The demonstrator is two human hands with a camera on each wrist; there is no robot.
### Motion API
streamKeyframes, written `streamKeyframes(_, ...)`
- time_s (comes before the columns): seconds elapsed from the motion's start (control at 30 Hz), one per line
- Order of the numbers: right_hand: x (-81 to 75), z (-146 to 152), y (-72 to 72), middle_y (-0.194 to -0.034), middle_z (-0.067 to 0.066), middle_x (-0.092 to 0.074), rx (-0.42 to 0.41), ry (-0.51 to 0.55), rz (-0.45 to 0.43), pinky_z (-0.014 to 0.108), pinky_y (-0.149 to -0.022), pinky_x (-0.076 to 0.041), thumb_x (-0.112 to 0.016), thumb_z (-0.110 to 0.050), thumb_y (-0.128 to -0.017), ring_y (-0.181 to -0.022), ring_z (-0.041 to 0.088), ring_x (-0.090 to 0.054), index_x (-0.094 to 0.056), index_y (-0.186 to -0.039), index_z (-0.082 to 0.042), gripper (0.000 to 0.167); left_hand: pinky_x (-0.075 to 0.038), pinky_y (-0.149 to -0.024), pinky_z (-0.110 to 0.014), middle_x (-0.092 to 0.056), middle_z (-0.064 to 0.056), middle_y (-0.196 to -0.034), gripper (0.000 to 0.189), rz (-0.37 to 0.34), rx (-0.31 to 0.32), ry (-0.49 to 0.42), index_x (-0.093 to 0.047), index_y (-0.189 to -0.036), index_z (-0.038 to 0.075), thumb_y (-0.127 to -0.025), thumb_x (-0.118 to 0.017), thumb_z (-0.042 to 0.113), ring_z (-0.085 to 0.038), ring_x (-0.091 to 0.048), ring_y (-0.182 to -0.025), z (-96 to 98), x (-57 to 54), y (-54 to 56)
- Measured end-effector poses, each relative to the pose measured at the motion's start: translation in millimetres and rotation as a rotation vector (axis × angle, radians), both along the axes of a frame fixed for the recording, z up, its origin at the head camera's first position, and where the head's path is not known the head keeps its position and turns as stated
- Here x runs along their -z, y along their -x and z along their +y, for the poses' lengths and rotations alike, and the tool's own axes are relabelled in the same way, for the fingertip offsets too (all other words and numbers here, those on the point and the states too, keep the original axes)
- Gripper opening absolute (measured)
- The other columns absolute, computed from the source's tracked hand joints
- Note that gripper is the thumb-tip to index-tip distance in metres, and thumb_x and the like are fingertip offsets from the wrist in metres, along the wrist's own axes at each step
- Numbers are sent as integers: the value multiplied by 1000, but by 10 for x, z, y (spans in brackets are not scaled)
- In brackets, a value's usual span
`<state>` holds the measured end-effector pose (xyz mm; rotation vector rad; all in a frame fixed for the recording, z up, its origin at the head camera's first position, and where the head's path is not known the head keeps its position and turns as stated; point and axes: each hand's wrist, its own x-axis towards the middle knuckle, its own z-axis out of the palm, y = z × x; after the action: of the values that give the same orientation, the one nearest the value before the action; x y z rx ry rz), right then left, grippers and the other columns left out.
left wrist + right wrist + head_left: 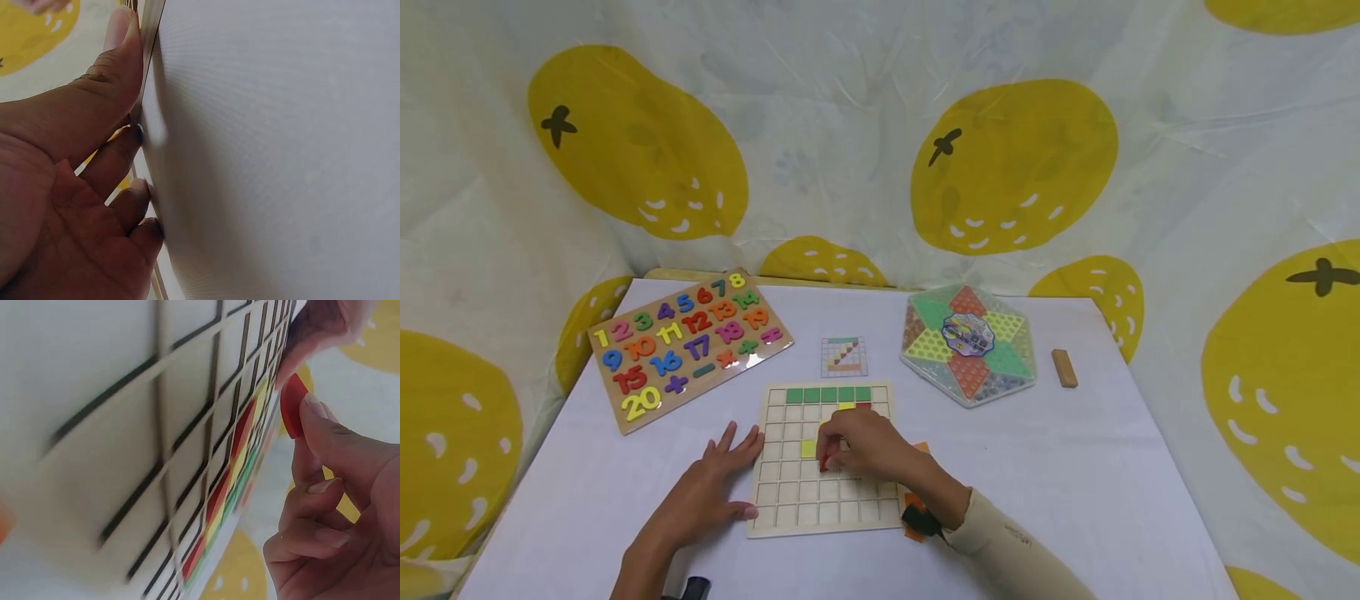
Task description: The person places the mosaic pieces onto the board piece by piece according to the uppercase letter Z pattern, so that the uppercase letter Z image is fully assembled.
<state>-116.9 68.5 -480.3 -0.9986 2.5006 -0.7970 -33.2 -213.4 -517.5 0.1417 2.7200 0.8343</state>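
Observation:
My right hand [868,446] pinches a small red tile [291,406] between thumb and finger, close over the middle of a wooden grid board [820,517]. Green tiles [812,396] fill part of the board's far row. Below them sit a yellow tile [808,449] and, in the right wrist view, more yellow and red tiles [242,432] in a stepped line, partly hidden by my hand in the head view. My left hand [703,487] lies at the board's left edge with fingers spread, its thumb and fingertips right at the rim.
Orange tiles [916,533] lie right of the board, partly under my right wrist. A small pattern card [844,357] lies beyond the board. A number puzzle [700,396] is at the far left, a hexagonal star game [917,364] and a wooden block [1064,368] at the far right.

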Motion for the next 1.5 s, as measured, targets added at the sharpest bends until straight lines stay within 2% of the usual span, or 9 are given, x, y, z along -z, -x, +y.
streamKeyframes(0.17,64,-238,8,-74,-17,-59,-45,-59,37,15,-64,-44,-89,-13,-86,-72,-2,-52,-73,-85,-26,21,-22,-119,-78,-34,0,-171,108,22,15,-6,-43,-163,24,-71,-98,34,-48,-12,-164,-5,15,10)
streamKeyframes(0.33,120,-361,8,-69,-15,-58,-15,-111,49,17,-61,-42,-90,-17,-86,-68,1,-52,-71,-82,-25,21,-20,-123,-73,-34,1,-171,107,28,23,-9,-43,-162,22,-71,-98,32,-44,-11,-165,-6,24,14)
streamKeyframes(0.5,129,-413,1,-68,-14,-57,22,-135,38,19,-60,-41,-91,-27,-84,-68,2,-51,-73,-79,-25,19,-21,-122,-74,-34,0,-171,108,30,16,-2,-44,-163,22,-71,-99,32,-45,-12,-165,-3,12,8)
streamKeyframes(0.73,111,-456,-24,-67,-15,-58,8,-155,118,19,-60,-41,-91,-24,-85,-71,2,-51,-73,-77,-25,20,-19,-122,-74,-33,0,-171,107,10,10,-11,-44,-162,22,-71,-98,33,-44,-11,-165,2,3,10)
streamKeyframes(0.87,133,-445,-21,-66,-15,-55,11,-162,143,20,-60,-40,-92,-31,-83,-70,2,-51,-71,-76,-25,22,-19,-122,-75,-33,2,-171,107,-10,-1,-18,-44,-162,22,-71,-98,33,-44,-10,-165,5,-4,13)
streamKeyframes(1.0,129,-354,-10,-69,-15,-57,0,-98,148,18,-63,-41,-91,-31,-84,-70,1,-51,-72,-80,-26,21,-17,-122,-74,-33,3,-171,107,-13,-2,-19,-44,-162,22,-71,-99,32,-44,-9,-165,10,-5,16)
streamKeyframes(1.1,105,-230,11,-74,-16,-60,15,-39,115,17,-65,-43,-90,-22,-87,-73,0,-53,-73,-84,-26,17,-16,-124,-73,-33,4,-171,107,-14,-3,-20,-44,-162,23,-70,-99,32,-42,-8,-166,14,-5,18)
streamKeyframes(1.33,-3,173,102,-80,-16,-65,135,-8,-2,25,-73,-47,-88,-14,-88,-83,10,-61,-79,-94,-23,14,-14,-125,-72,-32,5,-171,108,-19,-5,-12,-43,-162,23,-70,-99,32,-40,-6,-166,18,-5,17)
streamKeyframes(1.5,-70,500,135,-79,-15,-64,205,-9,-12,26,-69,-44,-88,-15,-88,-78,13,-57,-78,-97,-22,15,-13,-126,-71,-32,5,-171,109,-19,-5,-24,-43,-162,24,-70,-99,33,-40,-6,-167,14,-14,6)
